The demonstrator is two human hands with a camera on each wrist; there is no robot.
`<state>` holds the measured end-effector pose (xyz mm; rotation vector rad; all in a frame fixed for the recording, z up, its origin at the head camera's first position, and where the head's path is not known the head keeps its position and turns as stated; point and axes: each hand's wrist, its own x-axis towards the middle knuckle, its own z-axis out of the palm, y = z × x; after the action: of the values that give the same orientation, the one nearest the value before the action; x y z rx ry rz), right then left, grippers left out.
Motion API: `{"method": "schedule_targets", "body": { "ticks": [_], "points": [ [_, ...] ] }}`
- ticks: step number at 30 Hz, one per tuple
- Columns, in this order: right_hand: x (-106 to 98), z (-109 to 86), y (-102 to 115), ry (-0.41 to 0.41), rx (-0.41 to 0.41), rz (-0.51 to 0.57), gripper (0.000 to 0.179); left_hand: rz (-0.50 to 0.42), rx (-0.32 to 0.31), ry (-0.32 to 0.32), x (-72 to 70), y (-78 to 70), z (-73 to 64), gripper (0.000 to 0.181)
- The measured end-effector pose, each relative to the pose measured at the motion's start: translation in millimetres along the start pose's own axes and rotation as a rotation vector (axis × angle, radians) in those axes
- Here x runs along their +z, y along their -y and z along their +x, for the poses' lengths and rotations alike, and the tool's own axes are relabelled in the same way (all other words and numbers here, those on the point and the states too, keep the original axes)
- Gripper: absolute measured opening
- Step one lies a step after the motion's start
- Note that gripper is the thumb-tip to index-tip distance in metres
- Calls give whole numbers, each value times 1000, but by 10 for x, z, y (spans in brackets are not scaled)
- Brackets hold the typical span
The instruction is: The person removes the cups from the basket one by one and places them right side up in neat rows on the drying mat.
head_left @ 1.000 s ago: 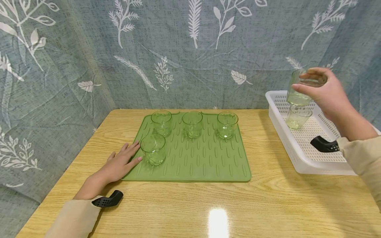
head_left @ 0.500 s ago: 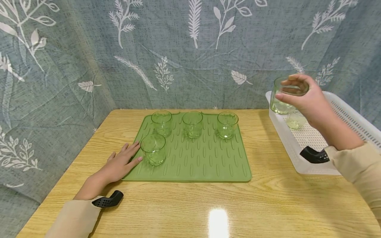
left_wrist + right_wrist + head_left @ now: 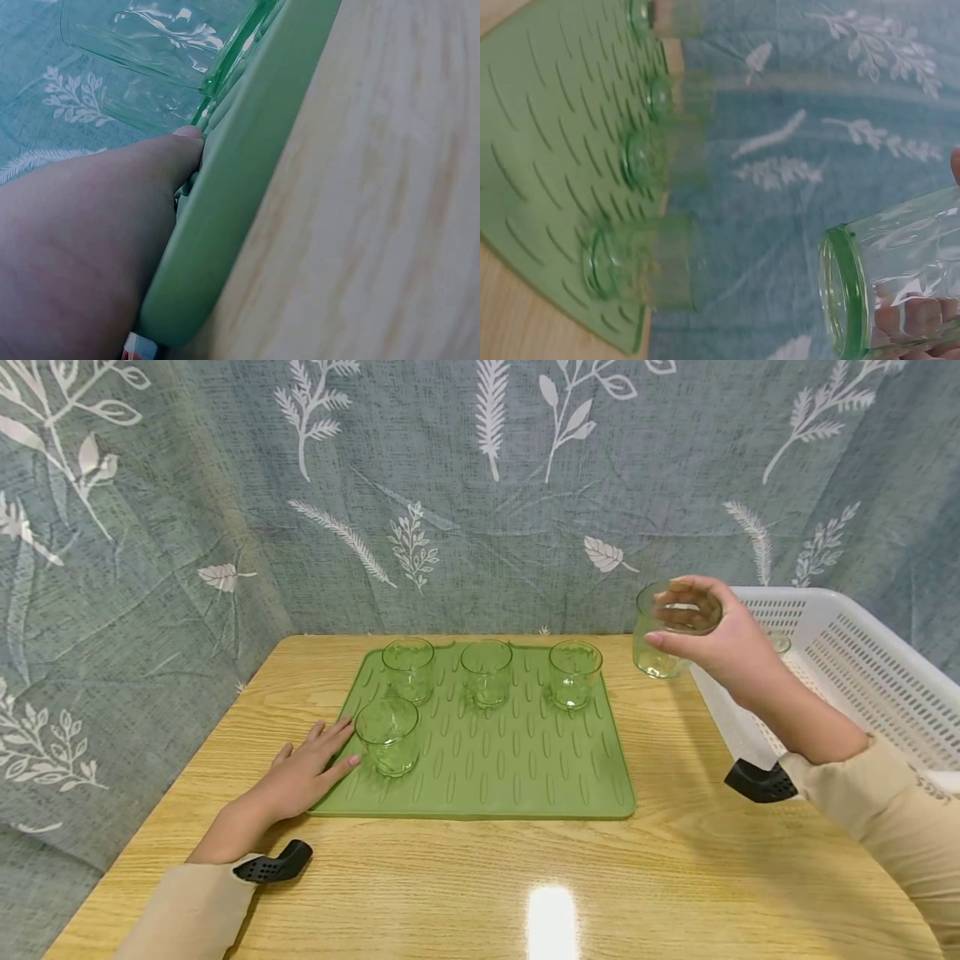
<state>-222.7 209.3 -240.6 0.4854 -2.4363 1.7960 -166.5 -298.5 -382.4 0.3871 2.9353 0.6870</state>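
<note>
My right hand (image 3: 723,635) grips a pale green drinking glass (image 3: 654,653) and holds it up in the air between the green mat (image 3: 495,777) and the white basket. In the right wrist view the same glass (image 3: 900,270) shows its thick base, with fingers seen through its wall. My left hand (image 3: 303,777) rests with spread fingers on the mat's left edge; its thumb lies near the front-left glass (image 3: 387,739). Along the mat's back edge stand three like glasses, upright: a left one (image 3: 408,672), a middle one (image 3: 487,675) and a right one (image 3: 575,677).
The white slatted basket (image 3: 900,652) stands at the right of the wooden table (image 3: 420,885), partly behind my right arm. Inside it another glass (image 3: 782,644) is mostly hidden by that arm. A patterned blue curtain (image 3: 487,552) hangs behind the table.
My right hand has carried the glass leftward and down, from above the basket to beyond its left side. The left hand and the glasses on the mat have stayed put.
</note>
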Motion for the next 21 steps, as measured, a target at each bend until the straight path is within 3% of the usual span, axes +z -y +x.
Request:
{"method": "schedule_targets", "body": {
  "ticks": [12,21],
  "points": [
    [358,-59,-64,83,16,4,70,1,-3,6,4,-12,12,71],
    [640,-116,-146,105,-17,126,70,2,-2,4,-1,-20,7,70]
  ]
}}
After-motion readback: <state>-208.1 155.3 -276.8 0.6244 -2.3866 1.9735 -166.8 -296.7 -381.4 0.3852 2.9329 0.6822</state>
